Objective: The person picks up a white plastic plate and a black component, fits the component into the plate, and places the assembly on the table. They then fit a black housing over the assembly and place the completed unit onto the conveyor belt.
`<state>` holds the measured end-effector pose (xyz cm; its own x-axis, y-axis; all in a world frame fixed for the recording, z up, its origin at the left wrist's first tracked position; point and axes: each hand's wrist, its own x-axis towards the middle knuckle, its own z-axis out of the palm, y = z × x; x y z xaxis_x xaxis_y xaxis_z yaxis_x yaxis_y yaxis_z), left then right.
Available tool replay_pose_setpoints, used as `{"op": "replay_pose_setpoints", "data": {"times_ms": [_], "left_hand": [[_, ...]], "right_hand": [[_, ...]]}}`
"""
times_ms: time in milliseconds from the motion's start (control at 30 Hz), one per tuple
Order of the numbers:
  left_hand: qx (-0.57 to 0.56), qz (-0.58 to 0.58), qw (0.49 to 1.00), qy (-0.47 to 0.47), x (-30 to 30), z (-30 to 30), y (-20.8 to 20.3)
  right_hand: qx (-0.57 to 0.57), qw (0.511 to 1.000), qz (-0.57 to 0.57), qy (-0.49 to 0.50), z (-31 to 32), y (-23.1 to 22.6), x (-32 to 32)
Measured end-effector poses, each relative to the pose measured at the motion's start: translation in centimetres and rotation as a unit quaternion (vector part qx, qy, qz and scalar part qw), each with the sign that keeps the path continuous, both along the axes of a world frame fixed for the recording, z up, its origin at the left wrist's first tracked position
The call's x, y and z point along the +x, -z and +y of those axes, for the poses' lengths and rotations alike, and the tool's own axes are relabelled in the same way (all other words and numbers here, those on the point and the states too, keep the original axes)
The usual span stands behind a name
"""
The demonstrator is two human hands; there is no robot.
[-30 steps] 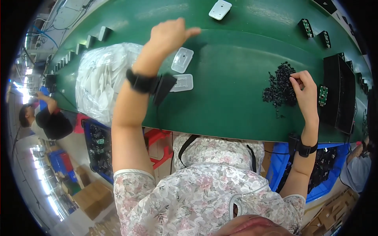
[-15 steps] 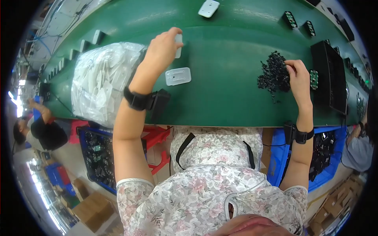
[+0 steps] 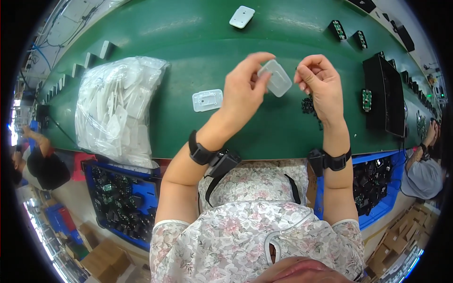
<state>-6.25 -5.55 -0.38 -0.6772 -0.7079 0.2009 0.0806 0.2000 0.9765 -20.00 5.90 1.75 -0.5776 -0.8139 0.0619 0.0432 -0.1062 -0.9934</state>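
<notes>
My left hand (image 3: 246, 87) grips a thin translucent white plastic cover (image 3: 277, 81) by its edge, held tilted above the green table. Close to its right side, my right hand (image 3: 323, 85) has thumb and forefinger pinched together, with a tiny black part (image 3: 297, 69) just showing at the tips. Under and beside that hand lies a heap of small black parts (image 3: 308, 106), partly hidden by it. A second white plastic cover (image 3: 207, 100) lies flat on the table, left of my left wrist.
A clear bag of white covers (image 3: 115, 111) fills the table's left side. At right stands a black open box (image 3: 384, 96) with a green circuit board (image 3: 366, 100) beside it. A white-topped unit (image 3: 242, 17) sits at the back. Blue bins (image 3: 150, 187) flank me below the table edge.
My left hand has lifted a cover and carried it right, toward the middle. My right hand has come up from the black heap and moved left to meet it.
</notes>
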Motion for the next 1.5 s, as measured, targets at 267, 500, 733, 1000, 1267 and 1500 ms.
{"op": "replay_pose_setpoints", "data": {"times_ms": [267,500,733,1000,1267,1500], "left_hand": [[-0.093,0.026,0.995,-0.013,0.4,0.1,1.1],[-0.234,0.04,0.97,-0.04,0.3,0.1,1.4],[-0.25,0.02,0.967,-0.04,0.8,-0.1,2.0],[0.055,0.064,0.996,-0.018,0.6,1.4,1.3],[0.147,0.059,0.986,0.048,0.5,1.4,2.7],[0.122,0.074,0.987,0.073,0.4,1.6,2.2]], "right_hand": [[-0.002,0.998,-0.041,-0.044,-1.9,1.4,1.4],[0.003,0.999,0.037,-0.032,-1.4,1.8,2.4],[0.054,0.994,0.097,-0.019,-1.0,2.2,2.8],[0.088,0.989,0.12,-0.003,-0.6,1.8,2.3],[0.121,0.976,0.177,0.034,-0.9,1.9,2.5],[0.115,0.992,0.043,0.005,-1.0,2.2,1.6]]}}
